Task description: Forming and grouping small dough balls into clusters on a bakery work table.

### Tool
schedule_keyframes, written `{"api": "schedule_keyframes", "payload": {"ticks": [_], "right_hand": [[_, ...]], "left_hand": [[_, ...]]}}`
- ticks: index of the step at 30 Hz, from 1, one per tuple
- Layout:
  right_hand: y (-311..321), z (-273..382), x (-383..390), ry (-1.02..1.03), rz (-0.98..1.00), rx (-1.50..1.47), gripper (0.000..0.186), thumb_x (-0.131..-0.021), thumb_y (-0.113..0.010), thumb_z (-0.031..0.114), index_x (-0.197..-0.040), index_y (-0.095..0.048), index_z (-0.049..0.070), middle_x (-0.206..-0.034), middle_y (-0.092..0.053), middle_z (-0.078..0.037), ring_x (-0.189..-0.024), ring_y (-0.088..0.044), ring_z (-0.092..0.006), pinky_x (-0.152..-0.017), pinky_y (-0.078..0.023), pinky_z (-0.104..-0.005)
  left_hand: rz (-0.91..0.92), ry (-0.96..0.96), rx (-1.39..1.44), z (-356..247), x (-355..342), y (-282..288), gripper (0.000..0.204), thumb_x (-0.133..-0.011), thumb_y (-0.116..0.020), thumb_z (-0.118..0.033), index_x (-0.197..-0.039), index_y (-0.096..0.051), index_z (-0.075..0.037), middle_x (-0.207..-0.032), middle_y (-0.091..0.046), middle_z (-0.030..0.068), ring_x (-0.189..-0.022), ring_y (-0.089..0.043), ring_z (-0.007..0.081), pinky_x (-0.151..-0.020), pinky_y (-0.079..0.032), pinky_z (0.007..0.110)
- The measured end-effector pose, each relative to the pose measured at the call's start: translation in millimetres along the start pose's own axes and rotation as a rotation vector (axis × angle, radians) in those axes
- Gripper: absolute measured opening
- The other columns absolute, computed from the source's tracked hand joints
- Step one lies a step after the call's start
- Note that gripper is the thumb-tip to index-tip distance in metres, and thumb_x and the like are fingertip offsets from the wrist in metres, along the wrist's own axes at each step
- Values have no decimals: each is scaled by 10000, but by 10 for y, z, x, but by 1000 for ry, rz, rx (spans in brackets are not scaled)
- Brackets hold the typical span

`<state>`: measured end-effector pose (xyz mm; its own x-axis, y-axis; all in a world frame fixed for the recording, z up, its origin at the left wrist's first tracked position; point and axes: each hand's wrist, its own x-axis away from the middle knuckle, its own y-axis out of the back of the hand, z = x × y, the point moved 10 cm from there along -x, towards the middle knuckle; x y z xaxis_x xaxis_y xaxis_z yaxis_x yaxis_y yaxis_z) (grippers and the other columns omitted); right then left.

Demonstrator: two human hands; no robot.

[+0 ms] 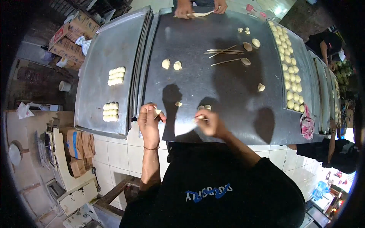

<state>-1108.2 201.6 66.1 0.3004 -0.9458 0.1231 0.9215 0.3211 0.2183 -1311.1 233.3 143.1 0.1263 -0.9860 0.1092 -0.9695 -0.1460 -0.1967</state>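
Note:
Low on the dark metal table, my left hand pinches a small pale dough piece. My right hand, slightly blurred, is closed on another small pale piece, just below two small round metal items. A dough scrap lies between my hands. Farther up sit two dough lumps, several thin sticks and several oval dough pieces. Another small piece rests at the right.
Stacked trays at the left hold dough-ball blocks. A long tray of dough balls and a pink cloth are at the right. A co-worker's hands hold a dough strip at the far edge; other people stand at right.

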Motion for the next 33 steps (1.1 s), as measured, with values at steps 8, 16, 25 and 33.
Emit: {"api": "schedule_keyframes", "payload": {"ticks": [8,16,25,33], "right_hand": [[1195,19,780,-73,-506,-253,122,-931,-562,125,-891,-525,17,-741,-564,-42,-619,-508,-111,-575,-436,-264],[1045,-277,1074,74,-135,646,125,-873,-605,105,-868,-527,8,-835,-583,-159,-782,-558,-306,-680,-468,-395],[854,248,400,57,-266,-465,152,-921,-576,81,-1054,-543,14,-983,-563,-53,-829,-562,-106,-696,-482,-271],[511,595,489,156,-350,-323,188,-857,-643,89,-1027,-591,29,-1009,-608,-97,-929,-610,-194,-792,-478,-317]], "left_hand": [[338,129,-216,711,311,-550,222,-1003,-448,-233,-1003,-517,-21,-681,-553,63,-570,-520,138,-584,-440,277],[676,-535,-1053,844,539,-191,100,-930,-503,-92,-950,-523,4,-857,-578,180,-780,-595,303,-711,-486,377],[353,-252,-1070,716,23,-274,222,-884,-611,-225,-1025,-625,-55,-959,-620,131,-927,-576,307,-838,-437,411],[438,178,-108,823,535,-832,415,-986,-453,-354,-1219,-520,-17,-1080,-586,98,-1037,-556,210,-905,-449,383]]}}
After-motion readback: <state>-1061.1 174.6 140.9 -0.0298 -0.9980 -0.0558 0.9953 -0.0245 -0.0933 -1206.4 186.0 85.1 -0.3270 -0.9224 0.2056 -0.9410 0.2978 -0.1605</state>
